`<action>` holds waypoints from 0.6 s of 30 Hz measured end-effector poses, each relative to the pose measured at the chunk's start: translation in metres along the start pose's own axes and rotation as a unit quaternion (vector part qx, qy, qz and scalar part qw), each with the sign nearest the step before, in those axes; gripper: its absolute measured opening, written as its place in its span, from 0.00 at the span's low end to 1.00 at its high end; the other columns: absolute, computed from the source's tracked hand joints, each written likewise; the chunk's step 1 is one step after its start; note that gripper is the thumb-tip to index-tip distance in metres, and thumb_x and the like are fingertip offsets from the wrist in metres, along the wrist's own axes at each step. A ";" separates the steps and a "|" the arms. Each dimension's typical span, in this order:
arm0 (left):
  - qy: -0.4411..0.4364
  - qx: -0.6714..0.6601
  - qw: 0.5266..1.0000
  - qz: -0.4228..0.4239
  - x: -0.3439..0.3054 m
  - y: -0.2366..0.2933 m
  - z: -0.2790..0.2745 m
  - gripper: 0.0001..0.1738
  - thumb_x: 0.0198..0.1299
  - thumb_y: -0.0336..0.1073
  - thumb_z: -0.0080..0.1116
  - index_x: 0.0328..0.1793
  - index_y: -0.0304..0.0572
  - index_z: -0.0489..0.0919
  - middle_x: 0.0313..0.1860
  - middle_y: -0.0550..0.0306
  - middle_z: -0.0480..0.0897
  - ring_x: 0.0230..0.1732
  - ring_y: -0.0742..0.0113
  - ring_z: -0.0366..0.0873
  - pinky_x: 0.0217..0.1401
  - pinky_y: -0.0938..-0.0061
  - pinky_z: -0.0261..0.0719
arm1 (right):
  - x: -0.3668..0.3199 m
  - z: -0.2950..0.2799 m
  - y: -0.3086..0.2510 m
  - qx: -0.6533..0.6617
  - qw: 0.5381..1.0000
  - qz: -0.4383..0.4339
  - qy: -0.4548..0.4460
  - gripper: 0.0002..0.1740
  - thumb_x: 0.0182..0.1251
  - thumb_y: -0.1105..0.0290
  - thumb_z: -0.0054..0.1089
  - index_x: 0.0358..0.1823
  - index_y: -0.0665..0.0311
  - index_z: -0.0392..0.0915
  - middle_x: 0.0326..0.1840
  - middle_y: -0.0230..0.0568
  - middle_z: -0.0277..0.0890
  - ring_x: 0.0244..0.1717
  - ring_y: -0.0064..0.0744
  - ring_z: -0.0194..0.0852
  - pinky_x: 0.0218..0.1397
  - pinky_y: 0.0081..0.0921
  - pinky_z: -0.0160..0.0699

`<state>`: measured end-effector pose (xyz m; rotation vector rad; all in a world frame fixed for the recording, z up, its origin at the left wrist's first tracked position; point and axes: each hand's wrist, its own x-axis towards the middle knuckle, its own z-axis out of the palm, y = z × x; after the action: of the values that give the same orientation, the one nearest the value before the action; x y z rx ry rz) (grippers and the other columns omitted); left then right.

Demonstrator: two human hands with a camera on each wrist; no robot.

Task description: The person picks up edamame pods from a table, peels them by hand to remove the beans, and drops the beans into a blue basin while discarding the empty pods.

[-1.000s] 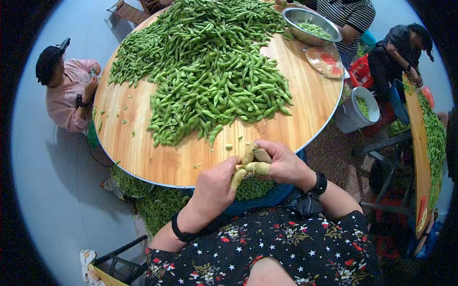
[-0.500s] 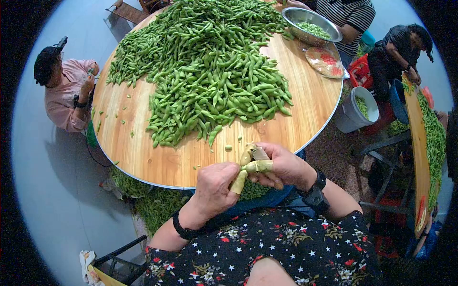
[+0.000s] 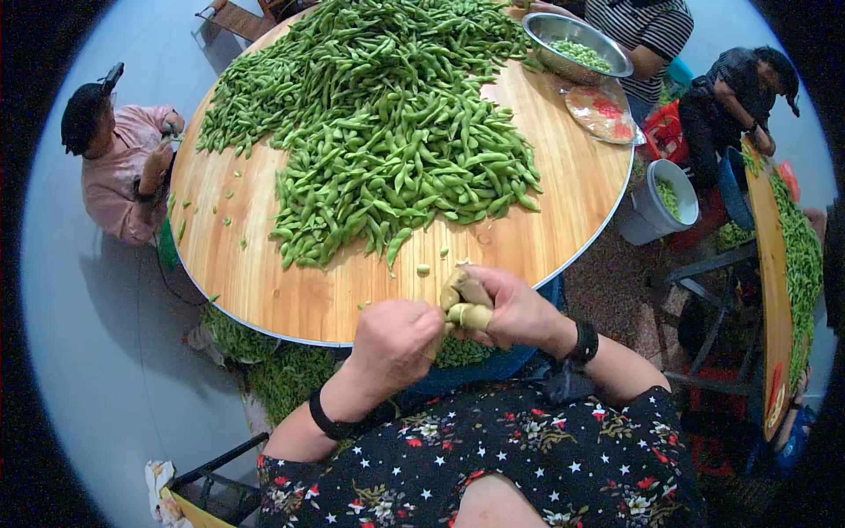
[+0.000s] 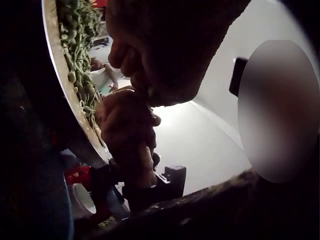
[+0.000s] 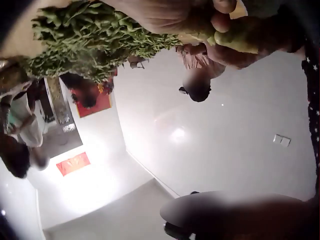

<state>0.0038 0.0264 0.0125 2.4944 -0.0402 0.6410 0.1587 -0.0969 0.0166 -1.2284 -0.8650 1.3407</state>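
Over the near table edge, my left hand [image 3: 394, 341] and right hand [image 3: 521, 308] meet, fingers curled toward each other. Between their fingertips is a green soybean pod [image 5: 212, 37], mostly hidden by the fingers; both hands pinch it. Yellowish finger covers [image 3: 473, 316] wrap fingers of the right hand. Seen from the left wrist, both hands are dark and overlap. Beyond them a large heap of soybean pods [image 3: 405, 167] spreads over the round wooden table [image 3: 317, 308]. One loose bean [image 3: 423, 269] lies just past the fingers.
Under the hands, a blue tub [image 3: 519, 363] holds shelled beans. A steel bowl of beans [image 3: 576, 55] and a plastic-wrapped round item [image 3: 603, 114] sit at the far right. A white bucket [image 3: 656, 207] stands beyond the rim. Other people work around, one at left [image 3: 128, 167].
My left hand has turned over so its back faces up and its covered fingers are hidden. The right-hand fingers have curled in closer. The heap looks the same.
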 end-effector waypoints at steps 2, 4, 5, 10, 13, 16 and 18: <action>-0.015 0.084 0.996 0.004 -0.001 0.009 -0.001 0.07 0.46 0.28 0.61 0.29 0.41 0.72 0.20 0.54 0.71 0.22 0.53 0.73 0.25 0.63 0.70 | 0.001 0.000 0.004 -0.132 0.988 -0.078 0.027 0.03 0.59 0.74 0.55 0.33 0.61 0.71 0.21 0.25 0.66 0.18 0.14 0.60 0.20 0.17 0.61; -0.019 0.066 0.998 -0.005 0.000 0.012 0.000 0.07 0.46 0.28 0.60 0.30 0.41 0.73 0.21 0.54 0.72 0.23 0.53 0.74 0.25 0.64 0.71 | 0.000 0.002 -0.007 -0.024 0.999 0.041 -0.011 0.03 0.56 0.74 0.54 0.31 0.62 0.70 0.22 0.26 0.66 0.21 0.17 0.61 0.22 0.20 0.63; -0.006 0.028 1.000 -0.009 -0.001 0.011 0.003 0.06 0.48 0.28 0.61 0.31 0.41 0.74 0.21 0.54 0.72 0.23 0.53 0.74 0.26 0.64 0.71 | 0.000 -0.001 -0.005 0.054 0.995 0.078 -0.040 0.04 0.55 0.75 0.52 0.32 0.65 0.71 0.25 0.31 0.67 0.27 0.22 0.65 0.29 0.25 0.68; 0.034 -0.013 0.995 -0.097 -0.026 0.020 -0.023 0.06 0.53 0.31 0.62 0.34 0.39 0.77 0.23 0.52 0.75 0.25 0.52 0.76 0.27 0.64 0.73 | 0.018 -0.026 -0.005 -0.343 0.917 -0.175 0.109 0.15 0.51 0.78 0.47 0.42 0.67 0.72 0.34 0.46 0.70 0.37 0.39 0.71 0.43 0.28 0.70; -0.058 0.125 0.949 -0.285 -0.065 0.025 -0.051 0.09 0.56 0.35 0.61 0.39 0.39 0.79 0.26 0.48 0.78 0.27 0.51 0.78 0.29 0.62 0.74 | 0.043 -0.036 0.003 -0.468 0.846 -0.217 0.135 0.12 0.52 0.79 0.48 0.40 0.69 0.71 0.35 0.50 0.70 0.38 0.47 0.72 0.43 0.35 0.72; -0.193 0.219 0.877 -0.383 -0.099 0.032 -0.070 0.14 0.55 0.38 0.61 0.46 0.41 0.80 0.31 0.47 0.79 0.32 0.49 0.78 0.35 0.59 0.74 | 0.061 -0.017 0.006 -0.517 0.818 -0.210 0.140 0.09 0.53 0.77 0.51 0.37 0.70 0.68 0.36 0.54 0.69 0.40 0.53 0.72 0.43 0.42 0.73; -0.162 0.300 0.876 -0.342 -0.108 0.032 -0.073 0.17 0.54 0.39 0.62 0.49 0.42 0.79 0.32 0.48 0.79 0.34 0.48 0.78 0.38 0.58 0.74 | 0.069 -0.007 0.010 -0.574 0.780 -0.225 0.106 0.07 0.56 0.76 0.49 0.37 0.68 0.69 0.36 0.52 0.69 0.39 0.52 0.72 0.41 0.40 0.74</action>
<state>-0.1288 0.0267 0.0333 2.8774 1.0128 -0.0987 0.1703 -0.0325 -0.0077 -1.8372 -1.7792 0.1477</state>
